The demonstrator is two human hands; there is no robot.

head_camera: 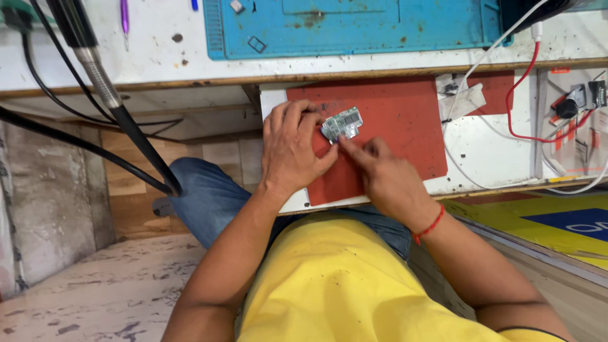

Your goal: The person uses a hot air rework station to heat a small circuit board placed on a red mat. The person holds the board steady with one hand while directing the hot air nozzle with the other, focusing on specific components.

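Fingers of the left hand (288, 149) are pinning a small circuit board (342, 123) on the red mat (405, 120), near the surface's rear left corner. Right hand (386, 177) fingers are pinching its lower edge; pressure should stay light and even.

yellow short-sleeved shirt (329, 285), blue jeans (212, 196), thin red thread band (429, 227) round right wrist, bare forearms.

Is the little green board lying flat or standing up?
Flat. The circuit board lies on the red mat, with both hands' fingertips touching it.
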